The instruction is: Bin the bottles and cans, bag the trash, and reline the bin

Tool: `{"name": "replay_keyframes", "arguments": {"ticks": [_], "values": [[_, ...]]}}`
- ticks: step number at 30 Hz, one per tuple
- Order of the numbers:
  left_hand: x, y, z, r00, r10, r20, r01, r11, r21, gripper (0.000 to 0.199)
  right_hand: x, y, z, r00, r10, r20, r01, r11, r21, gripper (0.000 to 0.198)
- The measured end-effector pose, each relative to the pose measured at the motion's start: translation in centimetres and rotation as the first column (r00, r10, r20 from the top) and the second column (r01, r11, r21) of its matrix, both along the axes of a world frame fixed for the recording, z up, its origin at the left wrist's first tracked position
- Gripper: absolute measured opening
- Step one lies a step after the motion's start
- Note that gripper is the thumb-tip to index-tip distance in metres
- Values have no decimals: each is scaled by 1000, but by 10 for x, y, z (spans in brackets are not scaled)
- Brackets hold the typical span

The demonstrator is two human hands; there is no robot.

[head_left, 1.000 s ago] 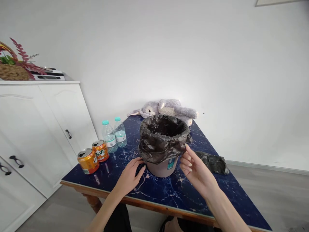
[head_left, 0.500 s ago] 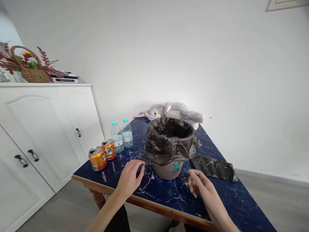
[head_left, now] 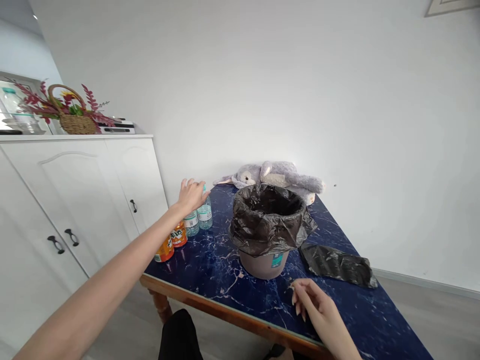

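My left hand (head_left: 192, 195) is over the tops of two clear plastic bottles with turquoise caps. Its thumb is apart from the fingers, beside the cap of the right-hand bottle (head_left: 205, 214), and it hides the top of the left-hand bottle (head_left: 191, 223). I see no firm grip on either bottle. My right hand (head_left: 313, 302) hovers at the near side of the table, fingers loosely bent and holding nothing. Between the hands stands a grey-brown bin (head_left: 258, 264) with a black bag (head_left: 270, 234) folded over its rim. Two orange cans (head_left: 179, 234) are partly behind my left forearm.
Another black plastic bag (head_left: 337, 264) lies flat right of the bin on the blue marbled table (head_left: 225, 285). A plush rabbit (head_left: 277, 175) lies behind the bin. White cabinets (head_left: 93, 190) stand at the left, with a flower basket (head_left: 77, 123) on top.
My left hand has moved from beside the bin up and left to the bottle tops. The right hand stays in nearly the same place. The view has turned slightly left.
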State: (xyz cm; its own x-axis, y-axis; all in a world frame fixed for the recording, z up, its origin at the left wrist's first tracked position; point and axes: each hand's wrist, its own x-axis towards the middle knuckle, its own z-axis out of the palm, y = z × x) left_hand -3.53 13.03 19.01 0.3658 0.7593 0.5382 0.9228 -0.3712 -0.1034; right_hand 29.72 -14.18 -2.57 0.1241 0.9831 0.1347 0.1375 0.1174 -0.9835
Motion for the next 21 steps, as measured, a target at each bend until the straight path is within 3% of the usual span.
{"name": "replay_keyframes", "arguments": {"ticks": [2,7,10,12,14,18,21], "values": [[3,2,-3,1000,-21,-14,20,999,-49,36,0,1,-2,1000,-6,-14,6,1000,5,47],[16,-17,-13,992,-122,-11,122,992,-35,32,-2,4,-1,1000,1,-22,0,999,32,51],[24,-28,-4,985,-172,12,172,985,-6,32,-3,4,1,1000,2,-6,-2,999,35,54],[30,-38,15,968,-232,98,226,972,68,34,-3,3,3,1000,7,12,-8,1000,28,54],[36,-54,42,903,-356,239,307,926,220,35,-4,2,5,999,14,32,-15,1000,25,54],[55,-102,98,688,-621,376,371,746,553,41,-5,1,6,998,2,62,-5,999,44,53],[74,-140,117,603,-702,379,454,692,561,40,-6,2,5,998,2,65,-4,999,35,55]]}}
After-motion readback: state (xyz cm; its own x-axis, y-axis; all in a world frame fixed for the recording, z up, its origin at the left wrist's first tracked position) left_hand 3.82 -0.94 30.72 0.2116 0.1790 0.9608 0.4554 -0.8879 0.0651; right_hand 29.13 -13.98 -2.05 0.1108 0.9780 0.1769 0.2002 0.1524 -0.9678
